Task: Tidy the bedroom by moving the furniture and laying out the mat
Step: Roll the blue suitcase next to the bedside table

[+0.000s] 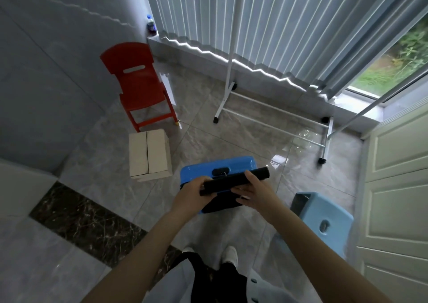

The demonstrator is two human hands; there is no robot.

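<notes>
Both hands, left hand [193, 190] and right hand [252, 188], grip rolled black mat [234, 182] above blue suitcase [217, 167]; looks light, floppy, hold roll ends.

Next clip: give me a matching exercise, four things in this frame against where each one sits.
1. red plastic chair
2. beige cardboard box
3. light blue plastic stool
4. black rolled mat

a. by the white door, at right
b. held in both hands
c. against the grey wall
d. on the floor in front of the chair

Pairs: 1-c, 2-d, 3-a, 4-b
</notes>
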